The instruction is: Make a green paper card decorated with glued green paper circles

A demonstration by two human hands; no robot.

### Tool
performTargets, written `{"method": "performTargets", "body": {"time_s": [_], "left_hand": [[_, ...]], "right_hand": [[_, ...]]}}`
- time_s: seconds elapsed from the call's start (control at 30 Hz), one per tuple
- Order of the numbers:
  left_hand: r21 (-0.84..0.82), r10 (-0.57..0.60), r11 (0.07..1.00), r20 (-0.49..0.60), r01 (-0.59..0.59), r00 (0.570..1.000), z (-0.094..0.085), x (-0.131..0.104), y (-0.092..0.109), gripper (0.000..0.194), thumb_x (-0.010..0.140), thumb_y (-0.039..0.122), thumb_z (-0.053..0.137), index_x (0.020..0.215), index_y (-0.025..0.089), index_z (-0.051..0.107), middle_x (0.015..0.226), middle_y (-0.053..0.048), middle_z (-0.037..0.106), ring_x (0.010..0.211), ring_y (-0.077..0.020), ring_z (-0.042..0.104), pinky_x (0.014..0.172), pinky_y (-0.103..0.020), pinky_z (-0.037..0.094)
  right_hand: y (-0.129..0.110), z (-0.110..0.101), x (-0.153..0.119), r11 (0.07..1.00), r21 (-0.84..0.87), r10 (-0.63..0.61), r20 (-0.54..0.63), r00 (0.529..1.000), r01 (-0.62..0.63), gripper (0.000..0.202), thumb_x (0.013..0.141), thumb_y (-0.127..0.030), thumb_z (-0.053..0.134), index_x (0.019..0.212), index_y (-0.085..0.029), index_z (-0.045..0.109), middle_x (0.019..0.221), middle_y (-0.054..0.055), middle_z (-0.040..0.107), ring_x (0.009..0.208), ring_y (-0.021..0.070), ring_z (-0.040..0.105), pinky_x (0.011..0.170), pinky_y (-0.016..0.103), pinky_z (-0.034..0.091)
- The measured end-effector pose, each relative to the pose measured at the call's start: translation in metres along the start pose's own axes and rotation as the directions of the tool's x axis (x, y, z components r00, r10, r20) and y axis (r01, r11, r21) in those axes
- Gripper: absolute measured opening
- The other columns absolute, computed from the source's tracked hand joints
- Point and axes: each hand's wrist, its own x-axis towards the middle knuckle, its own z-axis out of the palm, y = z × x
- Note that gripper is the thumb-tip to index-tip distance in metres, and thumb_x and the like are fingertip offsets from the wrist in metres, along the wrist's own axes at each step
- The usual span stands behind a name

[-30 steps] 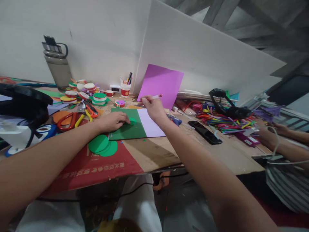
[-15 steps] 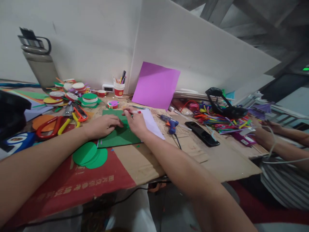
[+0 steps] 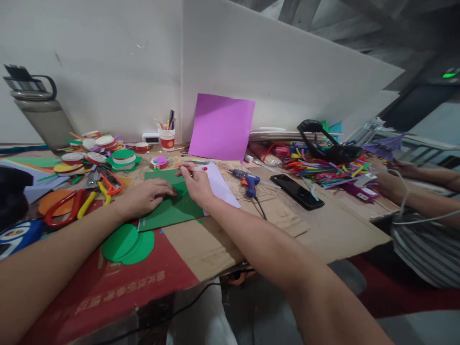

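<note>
A dark green sheet of paper (image 3: 174, 214) lies on the cardboard in front of me. My left hand (image 3: 147, 196) rests on its left part, palm down, fingers stretched out and slightly bent. A brighter green round shape, partly covered by my fingers, seems to lie on the sheet. My right hand (image 3: 198, 186) is closed around a pen (image 3: 200, 168) with a red end; its tip is hidden behind the fingers. A pale lilac sheet (image 3: 222, 186) sticks out from under the green one on the right. Green paper circles (image 3: 138, 247) overlap near my left forearm.
Red-handled scissors (image 3: 66, 211), yellow-handled pliers (image 3: 88, 203) and paper drums (image 3: 124, 158) crowd the left. A purple sheet (image 3: 221, 127) leans on the wall. To the right are a blue glue gun (image 3: 251, 184), a phone (image 3: 297, 190), pipe cleaners (image 3: 316, 170) and another person's arms (image 3: 417, 191).
The view has turned a little, so the table things sit farther left. My right hand still holds the pen over the green sheet, and my left hand stays on it.
</note>
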Motion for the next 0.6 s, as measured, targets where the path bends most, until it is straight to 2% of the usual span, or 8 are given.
{"method": "performTargets", "body": {"time_s": [0.07, 0.2, 0.33, 0.43, 0.6], "left_hand": [[-0.005, -0.008, 1.000, 0.009, 0.008, 1.000, -0.001, 0.000, 0.001, 0.039, 0.081, 0.008, 0.040, 0.105, 0.018, 0.070, 0.112, -0.007, 0.068, 0.105, -0.0185, 0.062, 0.097, -0.033, 0.048], [-0.022, -0.019, 1.000, 0.015, 0.020, 1.000, -0.002, 0.000, 0.004, 0.042, 0.080, 0.007, 0.041, 0.108, 0.019, 0.069, 0.112, -0.006, 0.068, 0.106, -0.0179, 0.061, 0.098, -0.033, 0.047], [-0.021, -0.025, 0.999, 0.016, 0.025, 1.000, -0.002, 0.000, 0.004, 0.042, 0.080, 0.007, 0.041, 0.108, 0.020, 0.069, 0.113, -0.005, 0.068, 0.107, -0.0178, 0.061, 0.099, -0.034, 0.046], [-0.019, -0.029, 0.999, 0.014, 0.029, 0.999, -0.002, 0.000, 0.004, 0.041, 0.080, 0.008, 0.041, 0.108, 0.020, 0.069, 0.112, -0.005, 0.068, 0.107, -0.0179, 0.060, 0.099, -0.035, 0.046], [-0.025, -0.013, 1.000, 0.006, 0.013, 1.000, -0.001, -0.001, 0.003, 0.042, 0.079, 0.007, 0.041, 0.108, 0.021, 0.069, 0.113, -0.005, 0.068, 0.107, -0.0176, 0.060, 0.099, -0.035, 0.047]], "right_hand": [[0.001, -0.004, 0.003, 0.998, 0.057, 0.010, -0.050, 0.999, -0.007, 0.027, 0.094, -0.032, 0.044, 0.084, -0.019, 0.066, 0.095, 0.003, 0.073, 0.095, 0.0146, 0.066, 0.091, 0.025, 0.045], [0.006, -0.018, 0.010, 0.994, 0.103, 0.047, -0.123, 0.991, -0.034, 0.026, 0.093, -0.034, 0.044, 0.098, -0.019, 0.065, 0.086, 0.003, 0.073, 0.087, 0.0143, 0.067, 0.089, 0.028, 0.048], [0.013, -0.036, 0.021, 0.993, 0.093, 0.088, -0.162, 0.983, -0.073, 0.027, 0.094, -0.036, 0.043, 0.100, -0.020, 0.063, 0.085, 0.003, 0.073, 0.084, 0.0145, 0.068, 0.086, 0.030, 0.050], [0.015, -0.046, 0.028, 0.992, 0.051, 0.122, -0.091, 0.988, -0.118, 0.025, 0.094, -0.034, 0.043, 0.097, -0.019, 0.062, 0.082, 0.004, 0.072, 0.072, 0.0136, 0.068, 0.075, 0.028, 0.053], [0.012, -0.047, 0.027, 0.984, -0.061, 0.172, 0.117, 0.978, -0.166, 0.018, 0.094, -0.023, 0.044, 0.093, -0.015, 0.061, 0.080, 0.007, 0.072, 0.064, 0.0123, 0.067, 0.063, 0.024, 0.054]]}}
